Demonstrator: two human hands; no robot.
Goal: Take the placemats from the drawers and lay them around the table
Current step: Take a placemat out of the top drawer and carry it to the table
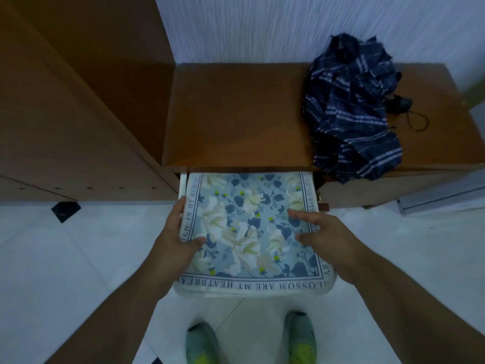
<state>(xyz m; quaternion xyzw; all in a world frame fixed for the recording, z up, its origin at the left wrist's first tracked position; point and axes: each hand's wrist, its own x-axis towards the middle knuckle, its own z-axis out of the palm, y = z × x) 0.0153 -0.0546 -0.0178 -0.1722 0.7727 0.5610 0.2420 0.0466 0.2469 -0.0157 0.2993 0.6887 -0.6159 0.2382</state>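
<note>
**Operator:** Below the counter [236,114], in the pulled-out drawer [183,185], lies the floral placemat [249,232], its near edge hanging over the drawer front. My left hand [178,232] holds its left border, thumb on top and fingers round the edge. My right hand [315,229] lies over the right side, fingers spread and fairly straight; I can't tell if anything is pinched there.

**Spotter:** How would you lift it?

**Operator:** I'd get the right grip under the border to match the left, then raise both sides level so the cloth doesn't fold or drag on the drawer. More mats may lie underneath; I can't see.

**Spotter:** Any writing?

**Operator:** Along the near border, upside down to me: "LOSSOM ARE MY HEATBREA". On the left border: "IN MY MEMO". A striped umbrella [351,109] sits on the counter, well clear.
</note>
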